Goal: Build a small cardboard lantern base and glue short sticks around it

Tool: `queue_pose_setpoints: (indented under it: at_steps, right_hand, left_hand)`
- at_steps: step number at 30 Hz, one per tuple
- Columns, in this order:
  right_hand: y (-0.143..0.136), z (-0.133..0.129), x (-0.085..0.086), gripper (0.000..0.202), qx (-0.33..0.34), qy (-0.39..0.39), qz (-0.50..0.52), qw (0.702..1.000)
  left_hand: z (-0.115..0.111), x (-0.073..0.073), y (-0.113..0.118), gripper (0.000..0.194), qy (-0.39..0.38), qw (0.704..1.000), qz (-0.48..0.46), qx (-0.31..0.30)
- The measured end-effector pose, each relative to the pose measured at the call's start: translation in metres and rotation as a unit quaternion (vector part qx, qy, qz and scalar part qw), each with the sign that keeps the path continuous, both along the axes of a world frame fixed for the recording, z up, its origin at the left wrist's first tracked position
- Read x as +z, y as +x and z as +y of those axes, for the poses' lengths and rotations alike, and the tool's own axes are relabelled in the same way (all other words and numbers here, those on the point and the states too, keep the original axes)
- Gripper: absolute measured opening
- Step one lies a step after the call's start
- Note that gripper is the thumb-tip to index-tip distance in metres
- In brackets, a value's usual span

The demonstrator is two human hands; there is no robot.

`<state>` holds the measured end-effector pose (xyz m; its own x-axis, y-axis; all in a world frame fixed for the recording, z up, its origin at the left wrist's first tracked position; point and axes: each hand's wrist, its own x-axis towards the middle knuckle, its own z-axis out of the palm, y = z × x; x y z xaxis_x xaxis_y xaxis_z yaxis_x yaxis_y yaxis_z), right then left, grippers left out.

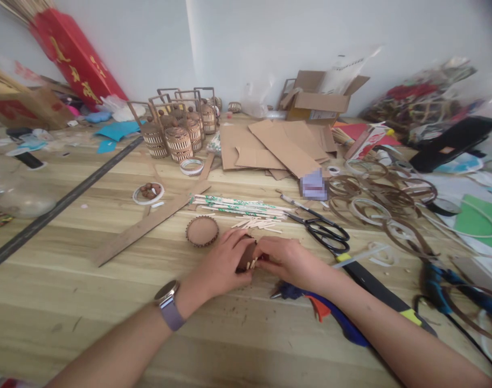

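Note:
My left hand (225, 260) is wrapped round a small brown disc (246, 260), held tilted on edge just above the table. A few short pale sticks (251, 264) stand out along its near rim. At that rim my right hand (282, 258) has thumb and fingers pinched together by the sticks; whether a stick is between the fingertips is hidden. A similar brown disc with a notched dark rim (202, 231) lies flat beyond my left hand. Short cut sticks (257, 222) are scattered behind both hands, in front of long sticks in green-printed paper wrappers (241, 206).
Black scissors (326, 229) and a blue glue gun with an orange trigger (338, 318) lie by my right arm. Brown strip rings (391, 199) pile up at the right. Small striped handled baskets (179, 143) and cardboard sheets (270, 143) stand behind. A cardboard strip (149, 229) lies left.

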<state>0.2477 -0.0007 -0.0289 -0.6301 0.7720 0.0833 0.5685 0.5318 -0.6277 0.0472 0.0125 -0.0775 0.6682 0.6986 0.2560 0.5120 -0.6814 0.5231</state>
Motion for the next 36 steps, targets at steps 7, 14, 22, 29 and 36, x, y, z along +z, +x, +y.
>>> queue_pose_setpoints:
  at_steps: [7, 14, 22, 29, 36]
  right_hand:
    - [0.004, 0.001, -0.002, 0.012, 0.028, 0.058, -0.022, 0.998]
    - [0.002, 0.0, 0.0, 0.01, 0.046, 0.101, -0.032, 0.993]
    - [0.001, -0.001, 0.002, 0.008, 0.029, 0.126, -0.087, 0.988]
    - [0.015, -0.007, 0.032, 0.012, -0.03, 0.122, -0.062, 0.99]
    - [0.06, -0.05, 0.051, 0.027, -0.082, 0.016, -0.211, 0.974]
  left_hand:
    - [-0.001, 0.001, 0.0, 0.058, 0.005, 1.0, 0.015, -0.003]
    - [-0.003, 0.006, 0.005, 0.054, -0.002, 1.0, 0.018, 0.019]
    - [-0.004, 0.005, 0.006, 0.05, 0.011, 0.999, 0.026, 0.038]
    - [-0.005, 0.003, 0.006, 0.057, 0.017, 0.998, 0.034, 0.042]
    - [-0.006, 0.0, 0.005, 0.055, 0.032, 0.998, 0.03, 0.047]
